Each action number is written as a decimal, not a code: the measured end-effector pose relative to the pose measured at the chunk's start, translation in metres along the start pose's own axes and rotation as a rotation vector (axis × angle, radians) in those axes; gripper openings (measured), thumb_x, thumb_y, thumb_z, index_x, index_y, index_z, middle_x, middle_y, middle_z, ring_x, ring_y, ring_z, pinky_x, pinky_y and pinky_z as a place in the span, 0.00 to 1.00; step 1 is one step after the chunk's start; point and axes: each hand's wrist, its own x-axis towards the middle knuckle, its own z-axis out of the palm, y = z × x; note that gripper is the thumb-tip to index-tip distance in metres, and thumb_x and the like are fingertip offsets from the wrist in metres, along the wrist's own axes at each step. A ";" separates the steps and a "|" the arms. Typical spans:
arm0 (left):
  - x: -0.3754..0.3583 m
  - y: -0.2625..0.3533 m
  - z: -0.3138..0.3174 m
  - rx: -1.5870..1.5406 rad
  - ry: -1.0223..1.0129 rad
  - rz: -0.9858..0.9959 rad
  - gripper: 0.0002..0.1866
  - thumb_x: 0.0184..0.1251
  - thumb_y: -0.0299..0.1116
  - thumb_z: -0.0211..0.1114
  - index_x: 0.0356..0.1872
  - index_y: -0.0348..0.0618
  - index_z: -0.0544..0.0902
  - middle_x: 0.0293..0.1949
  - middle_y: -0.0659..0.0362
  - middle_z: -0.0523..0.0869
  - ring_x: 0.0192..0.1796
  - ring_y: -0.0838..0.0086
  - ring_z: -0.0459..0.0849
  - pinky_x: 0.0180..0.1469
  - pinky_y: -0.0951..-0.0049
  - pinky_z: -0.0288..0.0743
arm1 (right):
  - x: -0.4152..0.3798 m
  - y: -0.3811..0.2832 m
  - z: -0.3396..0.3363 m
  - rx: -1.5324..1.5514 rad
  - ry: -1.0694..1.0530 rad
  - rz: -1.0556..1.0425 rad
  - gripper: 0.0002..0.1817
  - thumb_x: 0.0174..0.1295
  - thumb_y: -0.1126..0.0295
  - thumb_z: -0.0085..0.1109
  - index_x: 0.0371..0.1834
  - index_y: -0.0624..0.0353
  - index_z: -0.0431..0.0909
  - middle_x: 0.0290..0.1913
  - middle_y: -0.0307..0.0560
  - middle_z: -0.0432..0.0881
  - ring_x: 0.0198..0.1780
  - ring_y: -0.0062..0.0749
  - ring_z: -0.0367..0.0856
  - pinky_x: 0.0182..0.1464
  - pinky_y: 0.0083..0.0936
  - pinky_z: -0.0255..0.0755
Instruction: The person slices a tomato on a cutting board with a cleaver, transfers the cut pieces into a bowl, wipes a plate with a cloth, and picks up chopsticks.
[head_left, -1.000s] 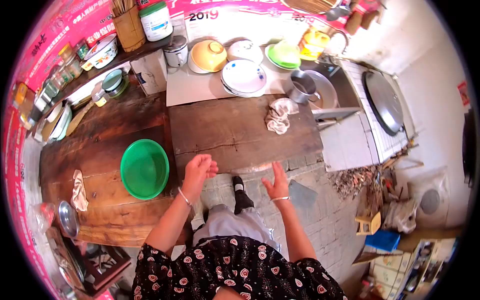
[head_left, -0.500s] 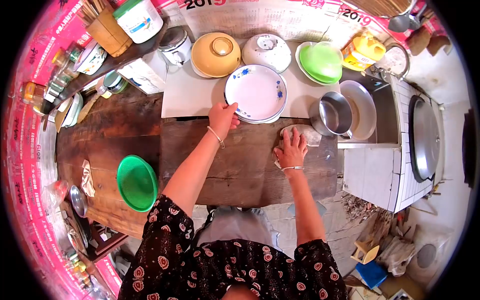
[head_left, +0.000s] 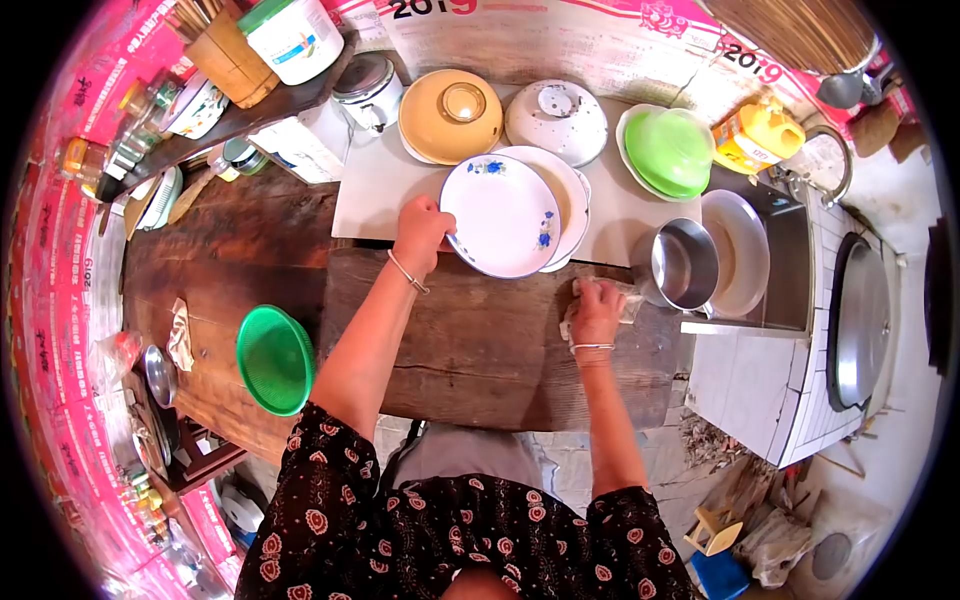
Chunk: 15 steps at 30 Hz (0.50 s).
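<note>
My left hand (head_left: 422, 230) grips the left rim of a white enamel plate (head_left: 500, 215) with blue flowers and a blue edge. Partly beneath that plate, to its right, shows a white pot (head_left: 574, 205) with a small handle. My right hand (head_left: 598, 308) rests on the dark wooden table with its fingers bent over a pale, crumpled cloth (head_left: 630, 305). A steel saucepan (head_left: 680, 264) stands just right of the cloth, its handle pointing toward me.
Behind the plate are an upturned yellow bowl (head_left: 450, 117), an upturned white bowl (head_left: 556, 122) and a green cover (head_left: 670, 152). A basin (head_left: 738, 240) sits in the sink at right. A green basket (head_left: 275, 360) stands at left on the table.
My left hand has shifted the plate leftward and toward me, uncovering more of the pot beneath. My right hand's fingers have gone from spread to bunched on the cloth. The view has shifted slightly.
</note>
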 end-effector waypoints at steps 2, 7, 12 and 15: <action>-0.003 -0.001 -0.008 -0.014 -0.001 0.062 0.12 0.39 0.19 0.59 0.29 0.36 0.71 0.27 0.55 0.78 0.26 0.72 0.77 0.25 0.70 0.76 | 0.010 -0.011 -0.015 0.378 0.141 0.149 0.13 0.57 0.76 0.54 0.46 0.55 0.77 0.49 0.50 0.73 0.49 0.45 0.70 0.52 0.34 0.67; -0.055 -0.003 -0.017 0.063 0.114 0.394 0.16 0.46 0.21 0.59 0.41 0.34 0.74 0.32 0.53 0.80 0.34 0.72 0.79 0.39 0.73 0.74 | 0.050 -0.103 -0.082 0.879 0.236 0.065 0.18 0.62 0.72 0.52 0.55 0.64 0.71 0.54 0.54 0.71 0.55 0.44 0.70 0.59 0.34 0.63; -0.107 -0.012 -0.031 0.176 0.158 0.495 0.16 0.66 0.33 0.57 0.50 0.32 0.77 0.42 0.51 0.83 0.44 0.70 0.80 0.49 0.71 0.72 | 0.042 -0.170 0.005 0.444 -0.018 -0.242 0.35 0.57 0.61 0.57 0.65 0.66 0.59 0.66 0.66 0.58 0.64 0.62 0.57 0.66 0.48 0.50; -0.130 -0.034 -0.056 0.020 0.205 0.424 0.18 0.70 0.34 0.54 0.54 0.33 0.75 0.45 0.59 0.81 0.47 0.79 0.75 0.52 0.78 0.69 | 0.014 -0.218 0.010 0.497 -0.139 -0.453 0.34 0.59 0.61 0.55 0.66 0.67 0.58 0.69 0.65 0.55 0.68 0.64 0.51 0.67 0.49 0.48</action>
